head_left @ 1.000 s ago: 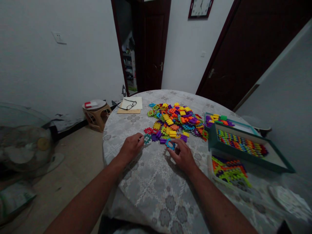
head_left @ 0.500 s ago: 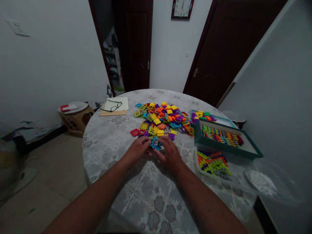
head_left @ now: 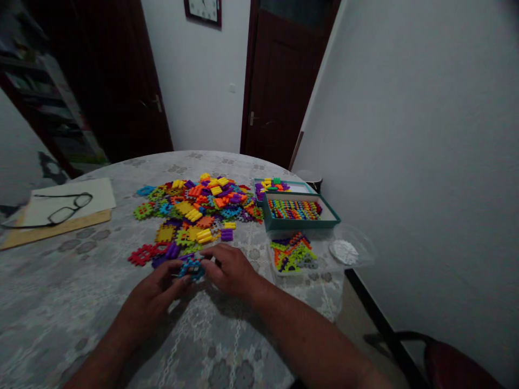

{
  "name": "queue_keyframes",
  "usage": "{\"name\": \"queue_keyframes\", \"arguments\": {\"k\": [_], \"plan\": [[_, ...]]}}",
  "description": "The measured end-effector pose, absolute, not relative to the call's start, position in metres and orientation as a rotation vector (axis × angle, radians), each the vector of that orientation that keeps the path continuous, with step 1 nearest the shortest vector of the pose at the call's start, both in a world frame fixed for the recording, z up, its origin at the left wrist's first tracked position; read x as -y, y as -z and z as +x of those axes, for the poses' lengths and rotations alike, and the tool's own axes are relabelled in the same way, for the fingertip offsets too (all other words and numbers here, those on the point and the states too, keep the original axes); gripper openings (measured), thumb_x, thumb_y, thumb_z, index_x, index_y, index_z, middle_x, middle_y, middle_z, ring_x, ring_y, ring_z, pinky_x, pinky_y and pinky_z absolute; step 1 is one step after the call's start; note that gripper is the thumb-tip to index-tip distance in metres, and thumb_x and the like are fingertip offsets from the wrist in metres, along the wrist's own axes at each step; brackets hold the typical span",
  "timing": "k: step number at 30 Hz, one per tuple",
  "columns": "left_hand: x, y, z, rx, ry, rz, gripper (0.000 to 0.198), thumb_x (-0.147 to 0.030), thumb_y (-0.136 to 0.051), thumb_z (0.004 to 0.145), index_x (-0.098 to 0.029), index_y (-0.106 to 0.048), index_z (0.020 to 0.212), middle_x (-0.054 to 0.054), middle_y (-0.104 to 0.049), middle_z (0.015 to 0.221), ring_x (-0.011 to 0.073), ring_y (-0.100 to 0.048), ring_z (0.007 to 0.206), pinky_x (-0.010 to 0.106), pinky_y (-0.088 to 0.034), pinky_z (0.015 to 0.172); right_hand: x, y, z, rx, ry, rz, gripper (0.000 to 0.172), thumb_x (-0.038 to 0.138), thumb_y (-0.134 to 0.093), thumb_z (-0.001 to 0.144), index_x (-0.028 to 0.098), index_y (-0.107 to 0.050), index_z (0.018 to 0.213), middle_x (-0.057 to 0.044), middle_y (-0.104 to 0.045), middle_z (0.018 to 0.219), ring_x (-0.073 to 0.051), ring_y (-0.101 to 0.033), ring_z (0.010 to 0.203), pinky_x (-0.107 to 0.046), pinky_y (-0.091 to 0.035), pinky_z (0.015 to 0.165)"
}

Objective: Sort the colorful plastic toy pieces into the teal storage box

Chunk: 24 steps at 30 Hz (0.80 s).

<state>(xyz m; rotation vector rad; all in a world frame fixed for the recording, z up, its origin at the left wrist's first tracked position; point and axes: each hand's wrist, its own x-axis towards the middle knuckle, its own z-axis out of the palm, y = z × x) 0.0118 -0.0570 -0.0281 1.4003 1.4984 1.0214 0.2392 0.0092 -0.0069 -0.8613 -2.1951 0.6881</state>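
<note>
Pinching together, the left hand (head_left: pixel 152 294) and right hand (head_left: pixel 231 270), apart a second earlier, had closed on blue interlocking pieces (head_left: pixel 191 267) at the pile's (head_left: pixel 194 208) six o'clock edge, apparently joining them.

Left hand (head_left: pixel 156 289) and right hand (head_left: pixel 229 270) meet, fingers curled.

Home room (doors (head_left: pixel 279 81), clock (head_left: pixel 204 9))

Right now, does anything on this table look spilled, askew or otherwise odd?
Nothing looks damaged. The colourful blocks lie in a loose heap on the table rather than in the green box. Both hands, left hand and right hand, hold a blue piece.
</note>
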Motion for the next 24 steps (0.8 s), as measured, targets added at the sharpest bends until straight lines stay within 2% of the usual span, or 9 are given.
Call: {"name": "queue_keyframes", "arguments": {"k": [5,9,14,18,21,24], "plan": [[0.062,0.029,0.010,-1.502,-0.966,1.590,0.042,-0.060,-0.070,0.095,-0.028,-0.074,0.121,0.009,-0.082,0.114,0.0310,-0.080,0.103,0.038,-0.065,0.086,-0.007,-0.017,0.257,2.360,-0.887,-0.843,0.020,0.032,-0.071,0.105,0.022,-0.078,0.120,-0.004,-0.079,0.107,-0.016,-0.072,0.094,-0.026,-0.052,0.085],[0.064,0.026,0.016,-1.468,-0.908,1.621,0.042,-0.059,-0.069,0.096,-0.027,-0.076,0.123,0.010,-0.082,0.119,0.0308,-0.079,0.105,0.038,-0.065,0.089,-0.003,-0.028,0.261,2.518,-0.760,-0.851,0.019,0.032,-0.076,0.099,0.019,-0.078,0.114,-0.005,-0.078,0.101,-0.018,-0.069,0.091,-0.027,-0.048,0.081],[0.066,0.023,0.026,-1.427,-0.894,1.649,0.035,-0.056,-0.075,0.091,-0.030,-0.080,0.114,0.008,-0.084,0.113,0.0314,-0.080,0.102,0.040,-0.066,0.089,0.006,-0.035,0.264,2.644,-0.677,-0.937,0.015,0.029,-0.070,0.099,0.017,-0.078,0.099,-0.006,-0.077,0.092,-0.018,-0.066,0.082,-0.027,-0.042,0.072],[0.070,0.022,0.033,-1.383,-0.971,1.510,0.045,-0.057,-0.079,0.087,-0.029,-0.078,0.121,0.011,-0.083,0.118,0.0329,-0.082,0.101,0.043,-0.069,0.087,-0.001,-0.047,0.292,2.528,-0.721,-1.043,0.014,0.031,-0.073,0.099,0.019,-0.078,0.097,-0.002,-0.076,0.086,-0.015,-0.063,0.076,-0.025,-0.039,0.067],[0.071,0.021,0.031,-1.469,-0.993,1.498,0.048,-0.062,-0.074,0.089,-0.027,-0.077,0.122,0.012,-0.083,0.116,0.0315,-0.083,0.093,0.041,-0.070,0.080,-0.031,-0.073,0.341,2.366,-0.526,-1.257,0.016,0.032,-0.071,0.101,0.020,-0.078,0.095,-0.003,-0.076,0.086,-0.015,-0.064,0.074,-0.026,-0.041,0.067],[0.070,0.020,0.025,-1.560,-0.989,1.589,0.046,-0.064,-0.069,0.092,-0.027,-0.079,0.117,0.013,-0.083,0.115,0.0305,-0.082,0.092,0.038,-0.068,0.079,-0.076,-0.105,0.403,2.173,-0.081,-1.687,0.025,0.037,-0.064,0.105,0.018,-0.080,0.100,-0.009,-0.079,0.094,-0.019,-0.069,0.082,-0.028,-0.045,0.073]]}}
